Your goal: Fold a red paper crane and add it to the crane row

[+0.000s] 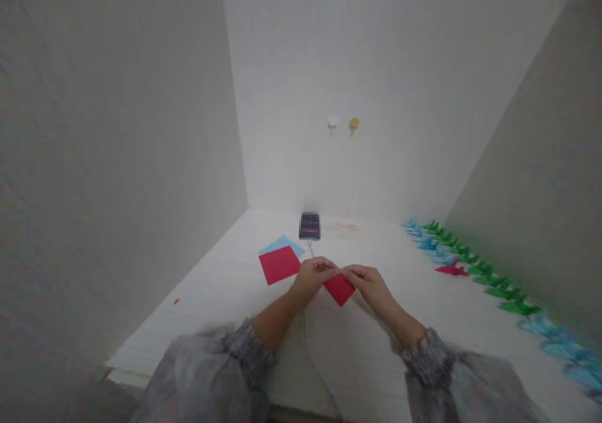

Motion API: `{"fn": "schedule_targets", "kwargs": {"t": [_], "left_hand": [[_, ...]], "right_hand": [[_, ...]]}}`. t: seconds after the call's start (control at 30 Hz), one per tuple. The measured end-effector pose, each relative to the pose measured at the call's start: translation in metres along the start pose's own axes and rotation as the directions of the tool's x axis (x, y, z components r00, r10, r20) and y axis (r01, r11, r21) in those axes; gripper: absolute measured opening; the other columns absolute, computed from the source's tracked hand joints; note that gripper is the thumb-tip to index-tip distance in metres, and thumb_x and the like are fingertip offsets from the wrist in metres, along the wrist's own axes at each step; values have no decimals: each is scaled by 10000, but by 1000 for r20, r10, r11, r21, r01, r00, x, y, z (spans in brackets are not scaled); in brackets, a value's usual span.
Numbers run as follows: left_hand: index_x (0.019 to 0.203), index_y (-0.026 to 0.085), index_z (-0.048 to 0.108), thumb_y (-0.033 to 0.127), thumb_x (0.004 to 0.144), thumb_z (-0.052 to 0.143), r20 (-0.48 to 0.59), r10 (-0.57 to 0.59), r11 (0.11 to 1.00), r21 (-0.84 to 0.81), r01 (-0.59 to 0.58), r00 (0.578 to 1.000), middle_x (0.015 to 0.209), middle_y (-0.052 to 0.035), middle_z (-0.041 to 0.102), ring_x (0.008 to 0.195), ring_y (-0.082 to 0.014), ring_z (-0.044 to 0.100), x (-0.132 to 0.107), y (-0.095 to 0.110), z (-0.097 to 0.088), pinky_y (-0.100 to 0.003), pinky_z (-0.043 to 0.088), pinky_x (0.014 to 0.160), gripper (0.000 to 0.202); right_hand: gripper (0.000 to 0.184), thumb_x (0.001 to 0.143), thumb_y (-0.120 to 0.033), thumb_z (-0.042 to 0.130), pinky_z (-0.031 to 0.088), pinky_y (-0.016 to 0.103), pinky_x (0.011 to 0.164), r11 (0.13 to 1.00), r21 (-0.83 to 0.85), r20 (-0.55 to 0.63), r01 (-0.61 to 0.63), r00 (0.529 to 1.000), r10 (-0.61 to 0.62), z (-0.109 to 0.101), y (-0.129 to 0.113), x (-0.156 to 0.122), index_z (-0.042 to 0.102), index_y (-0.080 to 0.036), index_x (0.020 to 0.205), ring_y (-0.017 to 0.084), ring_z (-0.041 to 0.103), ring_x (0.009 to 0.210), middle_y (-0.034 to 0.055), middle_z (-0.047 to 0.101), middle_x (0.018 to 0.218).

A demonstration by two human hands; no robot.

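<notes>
Between my two hands is a small piece of red paper (339, 290), with one corner pointing down toward me. My left hand (314, 274) pinches its upper left side with thumb and fingers. On the other side my right hand (364, 277) grips the upper right edge, and the fingertips of both hands almost meet there. Fingers cover the top of the paper, so its folds there are hidden. Just left of my left hand lies a flat red sheet (279, 265), partly on top of a light blue sheet (283, 243).
Folded paper birds in green (480, 269) and blue (427, 244) line the right side of the white table (211, 297), with a red one (452, 269) beside them. A phone (309, 226) with a cable (308, 341) lies at the back. Two hooks (353, 123) are on the wall.
</notes>
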State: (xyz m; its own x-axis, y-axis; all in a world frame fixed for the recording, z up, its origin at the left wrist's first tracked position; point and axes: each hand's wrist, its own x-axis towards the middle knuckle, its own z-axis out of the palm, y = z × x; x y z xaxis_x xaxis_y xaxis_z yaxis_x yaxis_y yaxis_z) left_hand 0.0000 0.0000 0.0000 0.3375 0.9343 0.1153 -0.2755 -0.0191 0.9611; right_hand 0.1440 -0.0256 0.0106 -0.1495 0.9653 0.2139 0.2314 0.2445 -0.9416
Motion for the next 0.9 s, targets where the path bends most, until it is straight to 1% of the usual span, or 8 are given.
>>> {"fn": "schedule_targets", "kwargs": {"t": [0.13, 0.27, 0.47, 0.53, 0.63, 0.77, 0.83, 0.9], "left_hand": [[621, 121, 572, 252, 547, 664, -67, 18, 998, 62, -14, 998, 568, -1, 596, 524, -93, 516, -1, 3, -1, -218, 391, 549, 176], [635, 124, 575, 264, 566, 651, -85, 28, 997, 68, -22, 996, 569, -2, 587, 511, -91, 507, -1, 1, -1, -216, 382, 531, 174], [626, 122, 571, 271, 560, 650, -185, 44, 999, 17, -41, 982, 568, -5, 585, 510, -98, 509, 1, 3, -7, -231, 388, 544, 182], [631, 121, 575, 273, 553, 654, -239, 32, 999, -10, -36, 971, 564, -2, 586, 505, -99, 511, 3, 6, -12, -233, 390, 546, 188], [630, 116, 582, 264, 538, 663, -311, 30, 998, -35, -43, 950, 574, -8, 597, 522, -104, 526, 5, 9, -19, -236, 398, 568, 192], [643, 112, 577, 253, 547, 658, -275, 8, 999, -46, -21, 961, 578, -18, 603, 519, -108, 532, 6, 5, -18, -235, 401, 558, 188], [643, 115, 569, 254, 557, 651, -241, 11, 1000, -22, -17, 971, 570, -12, 595, 512, -103, 524, 6, 2, -14, -230, 397, 549, 182], [635, 118, 562, 253, 559, 649, -209, 19, 1000, 25, -14, 978, 559, -4, 584, 507, -97, 514, 6, 0, -9, -222, 388, 536, 177]], "right_hand": [[243, 713, -337, 499, 378, 239, 548, 1000, -24, 34, -16, 999, 17, 4, 0, -3, 625, -144, 637, 133, 508, 547, 4, 594, 568], [290, 722, -368, 485, 377, 237, 517, 1000, 9, 56, -20, 998, 19, 4, 2, -1, 594, -144, 573, 125, 508, 506, 1, 582, 530], [311, 714, -431, 465, 414, 246, 456, 984, 109, 128, -141, 984, 127, 0, 1, 0, 563, -144, 645, 131, 544, 414, -5, 585, 456], [298, 697, -438, 483, 414, 243, 436, 979, 128, 115, -161, 983, 146, -3, 1, 0, 539, -149, 648, 130, 539, 386, -16, 576, 429], [282, 687, -433, 502, 410, 239, 438, 979, 150, 53, -135, 990, 129, -6, 3, 1, 524, -155, 648, 123, 531, 385, -23, 566, 423], [270, 710, -411, 497, 414, 239, 518, 992, 125, -47, -36, 998, 42, -4, 2, 2, 553, -150, 673, 118, 551, 504, 9, 604, 562], [241, 712, -380, 510, 406, 232, 541, 997, 80, -56, 0, 998, 4, 0, 1, 2, 570, -148, 687, 114, 542, 545, 9, 598, 589], [214, 708, -352, 519, 396, 226, 526, 998, 59, -35, 0, 999, 2, 3, 2, 1, 574, -149, 670, 110, 524, 528, -3, 575, 556]]}}
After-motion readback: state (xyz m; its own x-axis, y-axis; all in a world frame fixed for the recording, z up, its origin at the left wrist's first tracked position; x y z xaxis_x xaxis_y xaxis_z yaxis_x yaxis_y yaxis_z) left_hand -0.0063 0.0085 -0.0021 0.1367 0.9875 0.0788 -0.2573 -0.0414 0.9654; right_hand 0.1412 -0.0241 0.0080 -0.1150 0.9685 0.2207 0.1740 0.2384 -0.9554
